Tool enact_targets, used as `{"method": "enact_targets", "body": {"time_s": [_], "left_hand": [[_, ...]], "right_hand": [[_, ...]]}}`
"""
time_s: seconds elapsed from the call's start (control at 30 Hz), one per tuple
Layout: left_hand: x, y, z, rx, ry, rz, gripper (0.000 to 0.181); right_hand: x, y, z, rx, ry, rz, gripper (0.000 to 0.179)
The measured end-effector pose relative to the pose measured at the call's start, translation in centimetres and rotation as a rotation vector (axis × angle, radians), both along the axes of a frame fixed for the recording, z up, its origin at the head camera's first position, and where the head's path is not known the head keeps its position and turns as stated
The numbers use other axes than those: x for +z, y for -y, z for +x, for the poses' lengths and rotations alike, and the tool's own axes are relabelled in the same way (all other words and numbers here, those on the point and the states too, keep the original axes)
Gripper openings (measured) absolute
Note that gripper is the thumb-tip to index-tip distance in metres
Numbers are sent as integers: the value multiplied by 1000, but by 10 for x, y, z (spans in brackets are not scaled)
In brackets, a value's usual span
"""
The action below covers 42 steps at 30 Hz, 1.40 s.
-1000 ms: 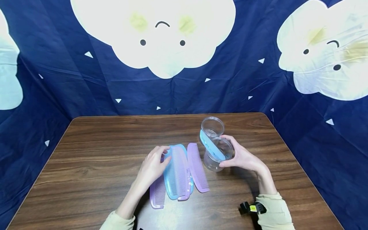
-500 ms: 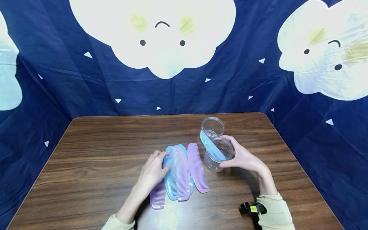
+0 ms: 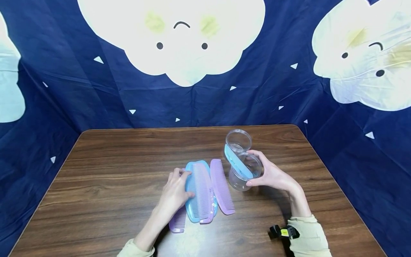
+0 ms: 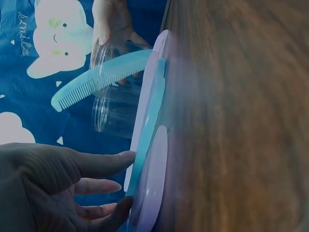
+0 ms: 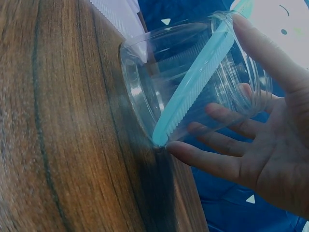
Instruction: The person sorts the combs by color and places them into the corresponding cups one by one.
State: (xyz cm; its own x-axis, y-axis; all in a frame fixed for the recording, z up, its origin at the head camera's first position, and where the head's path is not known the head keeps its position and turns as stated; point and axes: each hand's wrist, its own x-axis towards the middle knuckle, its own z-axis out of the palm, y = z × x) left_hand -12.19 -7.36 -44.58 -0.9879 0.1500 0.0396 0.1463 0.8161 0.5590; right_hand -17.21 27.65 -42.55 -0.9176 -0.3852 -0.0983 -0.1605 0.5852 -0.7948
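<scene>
1. The left hand [image 3: 174,189] is at the left edge of the pile of combs. Its fingers are slightly bent, with the tips touching the blue comb [image 3: 192,210]; I cannot tell whether they grip it.
2. That blue comb lies flat on the desk [image 3: 112,171], partly covered by a purple comb [image 3: 203,192]. Another purple comb [image 3: 177,225] lies at the left of the pile, partly hidden by the left hand. The slanted purple comb [image 3: 222,187] lies just beside the pile, on its right.
3. The right hand [image 3: 272,175] grips the near jar [image 3: 237,184], its thumb and fingers curved around the clear side by the rim.
4. Inside that jar leans a light blue comb [image 3: 238,162], tilted, its lower end at the bottom and its upper end sticking out past the rim.
5. The far jar [image 3: 239,137], also clear, stands just behind the near one; I cannot tell whether they touch.
6. A black device [image 3: 284,232] sits by the right sleeve [image 3: 308,237]. Dark blue cloth [image 3: 128,96] with white clouds hangs around the desk.
</scene>
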Motion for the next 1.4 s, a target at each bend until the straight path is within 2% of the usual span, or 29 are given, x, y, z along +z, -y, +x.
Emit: {"method": "enact_targets", "body": {"time_s": [0.3,0.7,0.97,1.23,1.4], "left_hand": [[0,-2,1,14,3,20,72],[2,-1,0,38,48,47,73],[1,-2,0,41,57,14,73],[3,-6,2,26,67,-28,83],[3,-7,3,27,66,-11,83]], "right_hand": [[1,1,1,3,-5,-5,103],[2,1,1,-5,-5,8,103],[1,1,1,-4,-7,18,103],[2,1,0,-10,-5,23,103],[2,2,0,-12,-5,28,103]]}}
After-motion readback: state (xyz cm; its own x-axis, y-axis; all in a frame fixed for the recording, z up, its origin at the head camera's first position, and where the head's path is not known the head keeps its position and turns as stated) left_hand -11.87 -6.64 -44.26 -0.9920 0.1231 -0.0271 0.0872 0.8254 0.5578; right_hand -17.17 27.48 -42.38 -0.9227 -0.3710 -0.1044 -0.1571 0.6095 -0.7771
